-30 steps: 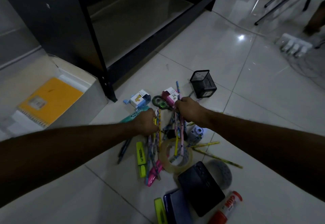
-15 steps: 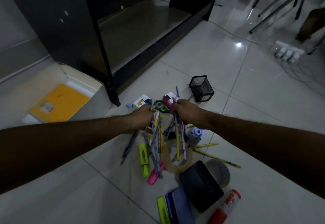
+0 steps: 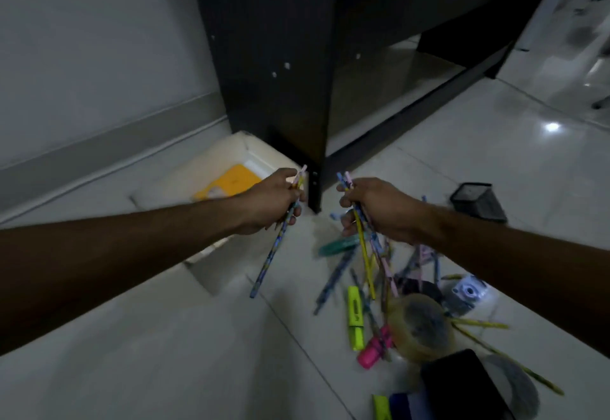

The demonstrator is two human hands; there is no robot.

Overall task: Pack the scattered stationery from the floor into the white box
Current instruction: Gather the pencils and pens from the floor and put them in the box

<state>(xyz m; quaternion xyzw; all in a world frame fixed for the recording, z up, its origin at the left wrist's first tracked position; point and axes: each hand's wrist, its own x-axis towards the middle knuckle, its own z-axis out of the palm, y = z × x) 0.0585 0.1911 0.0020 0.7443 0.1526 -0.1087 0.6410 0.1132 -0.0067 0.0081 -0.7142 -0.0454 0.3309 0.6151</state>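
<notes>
My left hand (image 3: 272,203) is shut on a few pencils (image 3: 269,261) whose ends hang down over the floor. It hovers at the near right corner of the white box (image 3: 185,182), which holds a yellow notebook (image 3: 231,180). My right hand (image 3: 376,210) grips another bunch of pencils (image 3: 363,248), lifted above the stationery pile. On the floor below lie a yellow highlighter (image 3: 355,315), a pink highlighter (image 3: 374,352), a tape roll (image 3: 421,327), a green pen (image 3: 336,244), more pencils and a black case (image 3: 462,386).
A dark desk leg (image 3: 287,89) stands right behind the box and between my hands. A black mesh pen holder (image 3: 478,201) lies on the tiles at the right. A white sharpener-like item (image 3: 467,291) sits by the tape. The grey wall runs along the left.
Both hands have lifted their bunches of pencils off the pile and swung left toward the white box. My view has turned left, so the box sits nearer the middle.
</notes>
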